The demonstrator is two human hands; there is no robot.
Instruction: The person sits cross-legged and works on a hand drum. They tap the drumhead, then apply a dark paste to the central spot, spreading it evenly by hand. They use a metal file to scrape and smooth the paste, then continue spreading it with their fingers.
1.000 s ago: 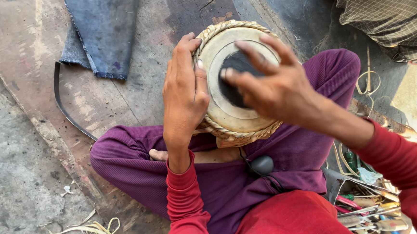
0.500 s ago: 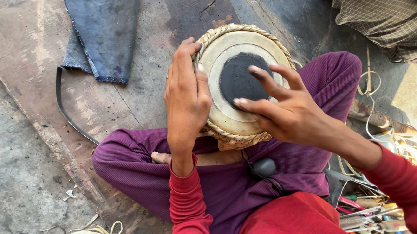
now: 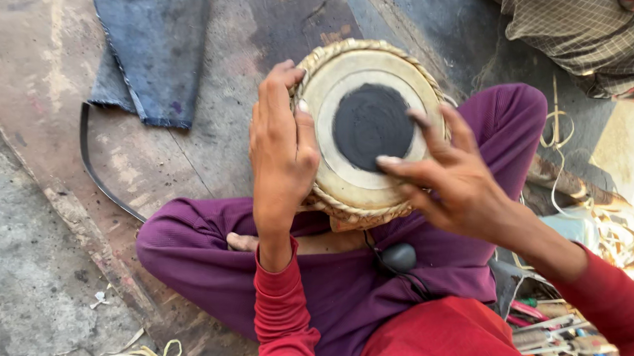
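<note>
i count one drum (image 3: 373, 134) with one black spot (image 3: 372, 125), my two hands, left (image 3: 280, 154) and right (image 3: 456, 180), one blue cloth (image 3: 152, 52), one black strap (image 3: 97, 177).

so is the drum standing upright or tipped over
Upright: the drum rests between the crossed legs, its round skin with the black patch facing the camera, the left hand gripping its rim.
</note>
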